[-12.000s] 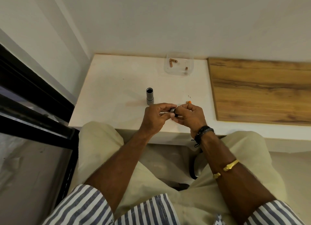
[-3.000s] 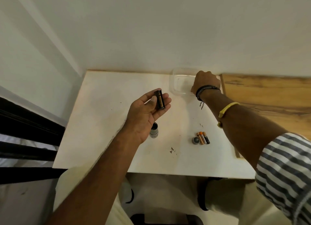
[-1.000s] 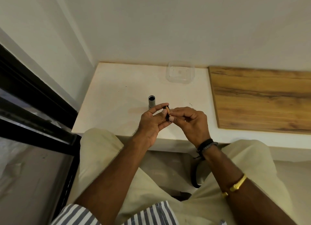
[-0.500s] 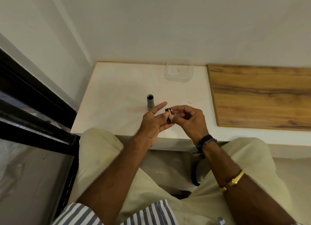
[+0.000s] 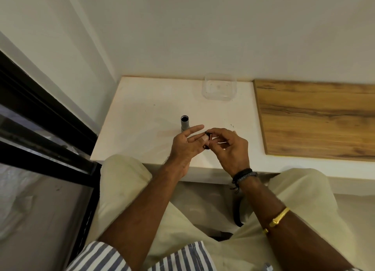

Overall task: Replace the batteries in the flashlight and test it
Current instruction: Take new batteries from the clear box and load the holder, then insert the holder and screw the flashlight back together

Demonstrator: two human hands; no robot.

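Note:
The grey flashlight body stands upright on the white table with its open end up. Just in front of it, my left hand holds a small black battery holder between thumb and middle fingers, with the index finger stretched out straight. My right hand has its fingers curled and pinches the upper end of the holder. Its fingers hide whether a battery sits between them. A small orange tip shows behind my right hand.
A clear plastic container sits at the back of the table against the wall, and it looks empty. A wooden board adjoins the table on the right. A black window frame runs along the left. My knees are under the table's front edge.
My right hand came back from the container to the holder. In the last second my left index finger has straightened out, while both hands stay at the holder.

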